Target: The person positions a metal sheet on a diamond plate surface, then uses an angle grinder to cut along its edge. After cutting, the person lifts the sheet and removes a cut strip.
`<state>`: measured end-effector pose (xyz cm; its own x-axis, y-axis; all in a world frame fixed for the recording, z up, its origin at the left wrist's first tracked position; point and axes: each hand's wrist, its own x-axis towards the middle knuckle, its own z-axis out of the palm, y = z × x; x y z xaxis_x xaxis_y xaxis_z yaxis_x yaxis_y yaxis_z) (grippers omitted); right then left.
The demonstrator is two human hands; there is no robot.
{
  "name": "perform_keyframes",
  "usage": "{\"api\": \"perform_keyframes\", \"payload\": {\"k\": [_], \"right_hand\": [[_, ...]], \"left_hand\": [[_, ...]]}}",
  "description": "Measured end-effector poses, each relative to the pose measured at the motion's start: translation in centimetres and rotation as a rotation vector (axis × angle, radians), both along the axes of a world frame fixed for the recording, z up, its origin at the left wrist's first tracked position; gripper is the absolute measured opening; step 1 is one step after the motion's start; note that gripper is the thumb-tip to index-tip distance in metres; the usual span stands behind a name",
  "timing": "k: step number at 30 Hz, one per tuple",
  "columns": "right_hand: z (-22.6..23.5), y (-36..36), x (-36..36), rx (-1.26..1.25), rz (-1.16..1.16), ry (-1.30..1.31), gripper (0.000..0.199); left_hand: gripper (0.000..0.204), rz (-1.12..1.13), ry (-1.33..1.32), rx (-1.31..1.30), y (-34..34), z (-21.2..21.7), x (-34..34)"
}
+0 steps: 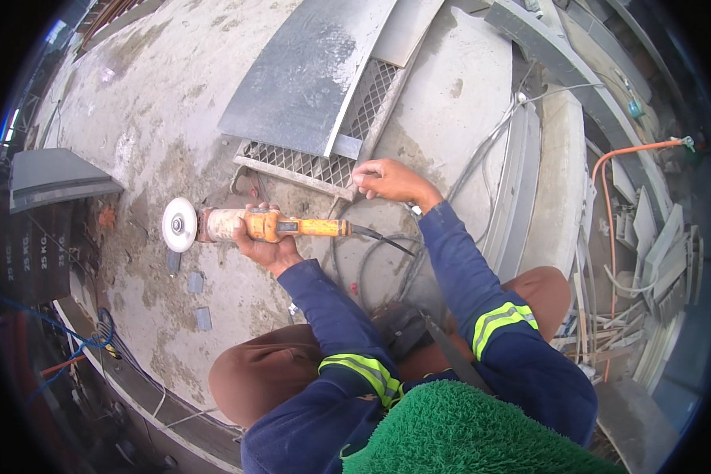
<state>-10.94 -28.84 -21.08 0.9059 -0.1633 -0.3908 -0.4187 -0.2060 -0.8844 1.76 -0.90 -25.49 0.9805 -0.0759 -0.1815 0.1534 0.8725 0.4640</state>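
Observation:
My left hand (267, 243) is wrapped round the body of a yellow angle grinder (300, 227). The grinder lies crosswise, its pale round disc (180, 224) facing left and its dark cord trailing off to the right. My right hand (395, 181) is closed, fingers curled together, by the near corner of a mesh-topped metal frame (316, 180); what its fingertips hold, if anything, is hidden. On that frame rests a large grey sheet (300, 75), and a small grey strip (347, 147) pokes out from under the sheet's near right corner.
Small grey offcuts (204, 318) lie on the stained concrete floor (158, 276) at left. A grey panel (63, 175) sits on dark stacked bags (35, 249). Cables (371, 261) loop between my arms. Long grey strips (521, 174), scrap pieces (656, 245) and an orange hose (608, 189) fill the right.

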Motion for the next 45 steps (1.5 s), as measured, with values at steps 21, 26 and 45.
{"api": "perform_keyframes", "payload": {"k": [21, 26, 45], "right_hand": [[-2.5, -1.6, 0.8, 0.218, -0.124, -0.028, 0.045], [-2.2, -2.4, 0.3, 0.270, -0.183, -0.071, 0.048], [3.6, 3.2, 1.5, -0.103, 0.201, -0.074, 0.076]], "left_hand": [[0.049, 0.048, 0.027, -0.006, 1.0, -0.6, -0.1], [0.048, -0.004, 0.003, -0.055, 0.8, -1.3, 0.1], [0.036, 0.023, 0.154, 0.209, -2.0, -0.1, -1.0]]}}
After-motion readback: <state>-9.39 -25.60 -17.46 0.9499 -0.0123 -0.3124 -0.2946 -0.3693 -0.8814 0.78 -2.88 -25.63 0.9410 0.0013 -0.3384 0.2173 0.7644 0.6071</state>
